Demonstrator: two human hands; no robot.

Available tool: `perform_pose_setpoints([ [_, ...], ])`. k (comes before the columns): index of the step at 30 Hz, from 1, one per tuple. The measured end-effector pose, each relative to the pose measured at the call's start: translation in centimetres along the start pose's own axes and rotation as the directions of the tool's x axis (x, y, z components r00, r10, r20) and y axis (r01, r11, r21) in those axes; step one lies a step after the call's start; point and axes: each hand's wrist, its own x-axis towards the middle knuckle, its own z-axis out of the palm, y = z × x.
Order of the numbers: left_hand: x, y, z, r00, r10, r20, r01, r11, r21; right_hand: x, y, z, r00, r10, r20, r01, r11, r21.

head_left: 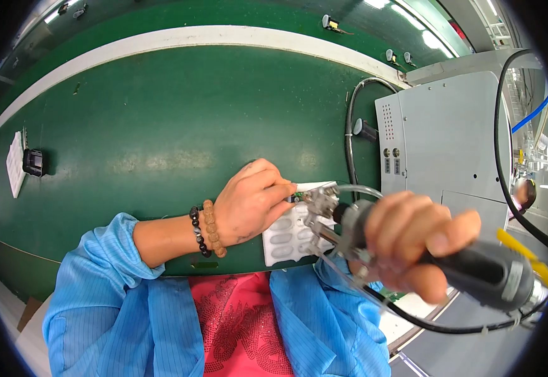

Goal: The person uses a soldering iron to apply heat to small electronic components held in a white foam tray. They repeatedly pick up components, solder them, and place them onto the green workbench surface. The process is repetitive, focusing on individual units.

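My right hand (412, 242) is wrapped round a black, barrel-shaped power tool (484, 270) with a metal nose and thin clear tubes; motion blurs it a little. The tool's metal head (321, 207) points left, close to my left fingertips. My left hand (255, 198) is closed, its thumb and fingers pinching a small part with a green circuit board (298, 197), mostly hidden by the fingers and the tool's head. Beneath both lies a white moulded tray (280, 240) with rounded pockets, at the near side of the green bench (161, 125).
A large grey machine box (440, 135) stands at the right, with a thick black hose (349, 141) beside it. Far left are a black plastic housing (34, 162) and another white tray (15, 164). Past the white ledge (224, 36) sit several small parts.
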Motion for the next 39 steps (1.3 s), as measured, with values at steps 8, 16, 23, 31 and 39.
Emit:
perform_pose_setpoints([
  [8, 0.2, 0.8, -0.5, 1.0, -0.016, 0.016, 0.014, 0.995, 0.098, -2.0, -6.3, -1.2, 0.97, -0.178, -0.167, 0.172, 0.984, -0.054],
  [16, 4.3, 1.6, -6.5, 0.969, -0.169, 0.182, 0.195, 0.972, -0.134, -2.3, -5.1, -2.0, 0.978, -0.146, -0.152, 0.138, 0.988, -0.063],
  [23, 16.4, -12.3, -13.6, 0.933, -0.04, -0.358, 0.231, 0.828, 0.511, -1.8, -4.3, -1.5, 0.969, -0.172, -0.178, 0.166, 0.985, -0.053],
  [31, 26.7, -18.0, -6.6, 0.986, 0.136, 0.101, -0.169, 0.802, 0.573, -0.2, -4.9, -2.5, 0.997, -0.077, -0.026, 0.077, 0.997, -0.021],
  [39, 27.7, -16.1, -4.3, 0.997, -0.08, 0.02, 0.064, 0.908, 0.414, -0.2, -4.7, -3.0, 0.992, -0.118, -0.043, 0.117, 0.993, -0.023],
])
